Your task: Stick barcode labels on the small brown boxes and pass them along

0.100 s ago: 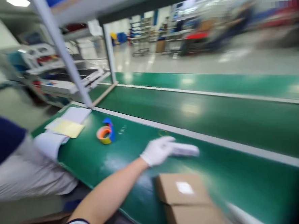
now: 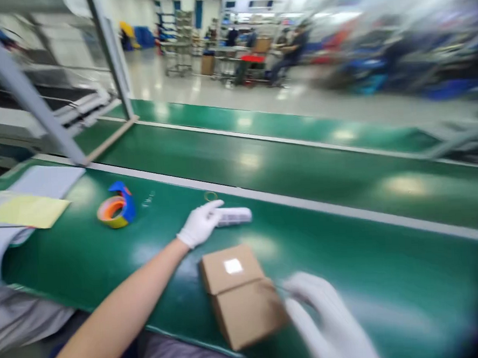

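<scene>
Right hand now fully in view, blurred, at right edge of cardboard box; a moment ago barely visible. Papers far left on green table. Tape rolls next. Left hand, gloved, fingers curled on white bar beyond box. Right hand's fingers spread, touching box; grip unclear.

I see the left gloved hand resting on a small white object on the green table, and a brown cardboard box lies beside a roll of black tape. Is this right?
Not quite. The head view shows the roll of tape is orange and yellow with a blue part, not black, and it lies apart from the brown cardboard box. The left gloved hand does touch the small white object.
</scene>
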Tool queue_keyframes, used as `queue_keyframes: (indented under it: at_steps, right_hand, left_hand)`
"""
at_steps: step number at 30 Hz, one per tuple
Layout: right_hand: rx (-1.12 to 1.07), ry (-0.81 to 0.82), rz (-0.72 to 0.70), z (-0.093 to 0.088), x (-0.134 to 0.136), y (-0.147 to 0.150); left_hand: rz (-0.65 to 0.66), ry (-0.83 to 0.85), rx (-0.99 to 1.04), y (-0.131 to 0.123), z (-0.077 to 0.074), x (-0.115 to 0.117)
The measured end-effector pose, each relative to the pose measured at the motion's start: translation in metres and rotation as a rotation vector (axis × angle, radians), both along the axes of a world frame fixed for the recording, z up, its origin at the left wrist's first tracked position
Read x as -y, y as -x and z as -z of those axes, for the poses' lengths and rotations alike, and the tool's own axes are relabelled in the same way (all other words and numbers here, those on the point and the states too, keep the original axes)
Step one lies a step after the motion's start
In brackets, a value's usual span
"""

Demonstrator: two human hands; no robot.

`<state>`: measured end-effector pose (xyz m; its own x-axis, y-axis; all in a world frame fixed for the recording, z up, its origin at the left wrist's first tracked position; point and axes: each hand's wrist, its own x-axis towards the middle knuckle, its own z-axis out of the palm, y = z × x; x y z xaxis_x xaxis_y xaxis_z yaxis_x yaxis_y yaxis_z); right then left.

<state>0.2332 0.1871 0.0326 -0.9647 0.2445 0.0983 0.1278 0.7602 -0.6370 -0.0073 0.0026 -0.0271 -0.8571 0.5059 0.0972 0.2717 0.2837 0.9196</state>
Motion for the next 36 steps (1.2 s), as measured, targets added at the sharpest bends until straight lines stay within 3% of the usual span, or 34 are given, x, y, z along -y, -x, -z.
queue_keyframes:
  at_steps: [4, 8, 18, 36]
  right_hand:
    - [0.249, 0.206, -0.106, -0.042, 0.002, 0.005]
    - [0.418, 0.26, -0.111, -0.061, 0.013, 0.017]
    - [0.508, 0.223, -0.151, -0.046, 0.033, 0.039]
    - [0.418, 0.107, -0.188, -0.035, 0.035, 0.034]
  left_hand:
    - [-0.009, -0.034, 0.027, 0.008, 0.028, 0.001]
    - [-0.021, -0.01, 0.014, 0.006, 0.03, 0.004]
    - [-0.029, 0.012, -0.002, 0.008, 0.031, 0.004]
    - [-0.032, 0.015, 0.001, 0.009, 0.034, 0.004]
